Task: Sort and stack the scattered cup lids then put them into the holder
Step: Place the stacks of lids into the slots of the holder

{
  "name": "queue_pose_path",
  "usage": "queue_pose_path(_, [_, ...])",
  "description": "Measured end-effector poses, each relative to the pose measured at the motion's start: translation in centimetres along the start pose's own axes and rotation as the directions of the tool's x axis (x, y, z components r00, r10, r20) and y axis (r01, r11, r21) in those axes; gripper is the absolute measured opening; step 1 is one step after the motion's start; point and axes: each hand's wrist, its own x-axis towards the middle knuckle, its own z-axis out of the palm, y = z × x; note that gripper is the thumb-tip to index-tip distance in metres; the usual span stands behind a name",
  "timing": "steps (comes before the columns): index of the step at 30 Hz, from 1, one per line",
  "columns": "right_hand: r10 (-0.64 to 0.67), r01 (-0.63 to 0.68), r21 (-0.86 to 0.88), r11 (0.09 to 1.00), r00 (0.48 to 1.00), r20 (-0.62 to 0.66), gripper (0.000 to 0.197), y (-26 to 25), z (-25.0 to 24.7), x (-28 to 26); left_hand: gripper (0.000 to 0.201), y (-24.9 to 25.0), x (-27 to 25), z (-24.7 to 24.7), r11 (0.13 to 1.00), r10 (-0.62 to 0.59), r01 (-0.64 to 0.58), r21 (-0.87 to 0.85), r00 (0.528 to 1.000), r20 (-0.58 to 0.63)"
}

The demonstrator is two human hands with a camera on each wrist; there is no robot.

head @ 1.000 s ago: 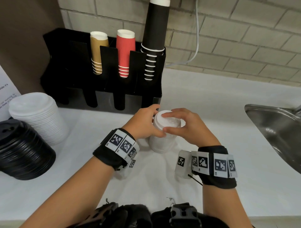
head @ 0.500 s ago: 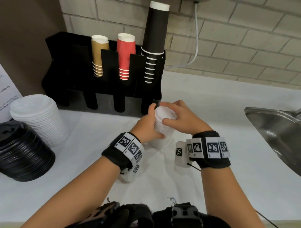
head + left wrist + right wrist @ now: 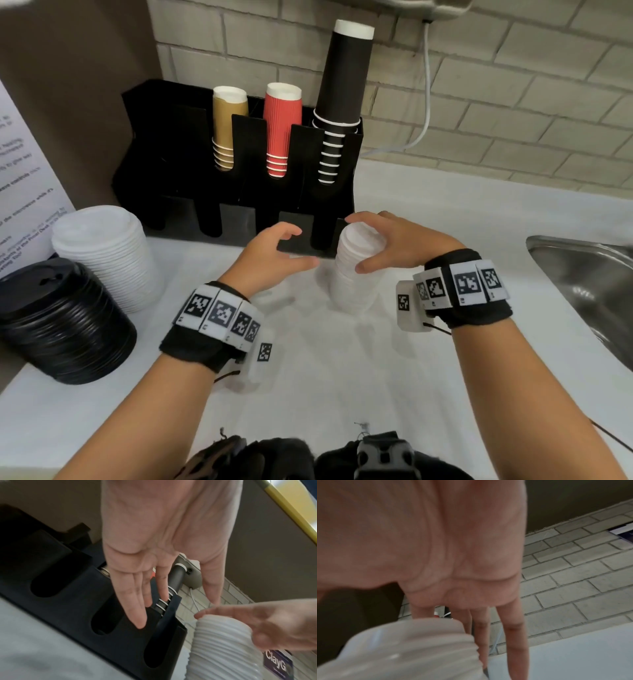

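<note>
A tall stack of small white lids (image 3: 354, 277) stands on the white counter, just in front of the right end of the black holder (image 3: 171, 144). My right hand (image 3: 356, 244) grips the top of this stack, fingers over its far side and thumb on the near side. The left wrist view shows the ribbed stack (image 3: 221, 642) beside the holder's empty front slots (image 3: 102, 620). My left hand (image 3: 303, 248) hovers just left of the stack with relaxed fingers, holding nothing. A larger white lid stack (image 3: 106, 253) and a black lid stack (image 3: 58, 322) stand at the left.
Brown (image 3: 227, 126), red (image 3: 282, 130) and black (image 3: 342, 96) paper cups fill the holder's upper slots. A steel sink (image 3: 589, 284) lies at the right edge. A printed sign (image 3: 24, 178) leans at the far left. A brick wall with a white cable (image 3: 424, 113) is behind.
The small lid stack has moved forward to the holder's right end. My left hand let go of it and drew off to the left; my right hand still grips it.
</note>
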Motion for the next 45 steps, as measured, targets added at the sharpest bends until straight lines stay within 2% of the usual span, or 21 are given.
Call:
queue_pose_path(3, [0.013,-0.014,-0.029,0.999,0.999,-0.031,0.085,-0.3,0.0,0.5,0.056,-0.8,-0.9,-1.4,0.997,-0.053,0.052,-0.062,0.999,-0.003])
queue_pose_path(9, [0.051,-0.054,-0.026,0.998,0.994,-0.092,0.076,-0.5,0.2,1.2,0.051,-2.1,-1.6,-3.0,0.993,-0.082,0.083,-0.088,0.997,0.011])
queue_pose_path(16, [0.056,-0.062,-0.016,0.998,0.972,-0.227,0.07,-1.1,-1.2,0.3,0.047,-2.4,-1.5,-4.4,0.991,-0.007,0.005,-0.131,1.0,-0.013])
queue_pose_path(19, [-0.046,0.047,-0.004,0.999,0.943,-0.329,0.069,-3.0,-2.0,-0.3,0.063,-1.8,-1.5,-4.8,0.973,0.123,-0.125,-0.193,0.992,-0.021])
queue_pose_path(22, [-0.21,0.273,0.122,0.954,0.903,-0.376,0.066,-7.1,-1.5,-0.4,0.091,-0.8,-1.7,-4.6,0.913,0.261,-0.251,-0.321,0.965,-0.013])
queue_pose_path(25, [-0.281,0.377,0.253,0.891,0.895,-0.345,0.059,-11.0,0.1,0.4,0.101,-0.3,-1.6,-4.2,0.839,0.35,-0.349,-0.419,0.934,-0.075])
queue_pose_path(28, [-0.297,0.408,0.317,0.856,0.89,-0.346,0.058,-12.9,1.5,1.1,0.097,-0.6,-1.6,-4.4,0.777,0.368,-0.414,-0.474,0.91,-0.193])
queue_pose_path(30, [-0.296,0.414,0.337,0.845,0.889,-0.35,0.059,-13.3,2.1,1.5,0.092,-1.1,-1.6,-4.9,0.758,0.363,-0.425,-0.495,0.905,-0.223])
queue_pose_path(35, [-0.288,0.375,0.438,0.817,0.924,-0.253,0.059,-13.6,2.6,1.8,0.081,-2.7,-1.8,-6.4,0.748,0.393,-0.425,-0.509,0.902,-0.175])
queue_pose_path(45, [-0.319,0.371,0.557,0.743,0.928,-0.194,0.067,-14.1,2.5,2.3,0.089,-3.1,-2.0,-7.3,0.763,0.377,-0.39,-0.516,0.916,-0.134])
